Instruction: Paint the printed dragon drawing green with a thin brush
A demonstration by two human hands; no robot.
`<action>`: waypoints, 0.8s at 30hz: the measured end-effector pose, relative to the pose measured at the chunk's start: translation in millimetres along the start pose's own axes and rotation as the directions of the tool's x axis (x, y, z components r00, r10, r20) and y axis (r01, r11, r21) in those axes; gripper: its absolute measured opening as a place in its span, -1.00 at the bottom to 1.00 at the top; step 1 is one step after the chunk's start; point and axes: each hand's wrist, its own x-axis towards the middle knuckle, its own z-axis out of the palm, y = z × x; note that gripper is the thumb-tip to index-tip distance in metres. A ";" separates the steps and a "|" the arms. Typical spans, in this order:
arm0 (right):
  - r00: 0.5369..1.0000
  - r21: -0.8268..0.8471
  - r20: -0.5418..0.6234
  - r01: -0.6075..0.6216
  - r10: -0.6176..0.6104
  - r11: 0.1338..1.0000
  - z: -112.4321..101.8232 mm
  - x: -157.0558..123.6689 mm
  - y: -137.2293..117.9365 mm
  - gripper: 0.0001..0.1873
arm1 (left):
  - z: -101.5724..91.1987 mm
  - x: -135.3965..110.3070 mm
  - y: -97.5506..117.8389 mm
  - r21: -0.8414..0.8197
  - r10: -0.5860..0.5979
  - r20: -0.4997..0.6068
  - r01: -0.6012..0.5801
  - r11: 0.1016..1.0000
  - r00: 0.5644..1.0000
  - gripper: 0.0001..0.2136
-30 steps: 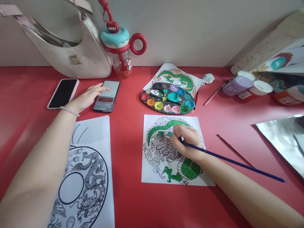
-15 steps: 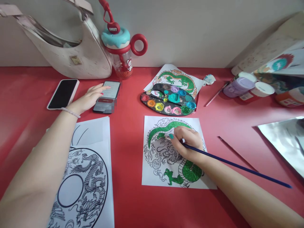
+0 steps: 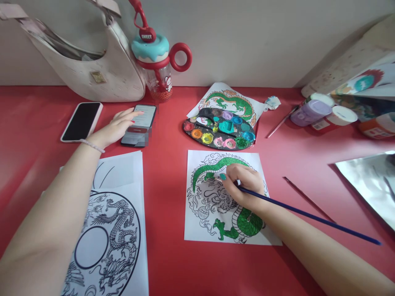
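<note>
Closest to us, toward the near left corner of the red tabletop (image 3: 166, 209), lie overlapping line-art sheets (image 3: 92, 246), partly beneath our left forearm. To their right, farther from that corner, a partly painted dragon sheet (image 3: 216, 203) lies flat, its body green, its head uncoloured. Our right hand (image 3: 245, 183) rests over it, gripping a long blue paintbrush (image 3: 308, 214); the tip points at a green claw, though we cannot tell whether it touches. A thin dark-red brush (image 3: 308, 198) lies just beside, toward the right edge. Beyond the line-art, our left hand (image 3: 119, 125) is empty, fingers loosely spread over a lit phone (image 3: 144, 118); a dark-screened phone (image 3: 82, 122) lies to its left. Past the dragon sheet, a paint palette (image 3: 226, 134) overlaps a coloured dragon picture (image 3: 230, 100). Along the back edge stand a pale handbag (image 3: 95, 78) and a red-handled cup (image 3: 157, 74).
</note>
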 end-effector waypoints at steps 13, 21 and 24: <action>1.000 0.011 -0.007 0.006 -0.006 1.000 1.0 -1.8 2.2 -0.65 | 1.3 3.4 -5.9 0.031 -0.020 -0.014 0.020 0.999 1.000 -0.50; 1.000 0.010 0.001 0.007 -0.007 1.000 -0.2 -1.1 0.4 -0.65 | 2.6 3.9 -6.7 0.006 -0.009 -0.027 0.009 1.000 1.000 -0.50; 1.000 0.010 -0.001 0.006 -0.006 1.000 0.0 -0.6 0.1 -0.65 | 2.9 4.7 -9.0 0.017 0.003 -0.030 -0.002 1.000 1.000 -0.50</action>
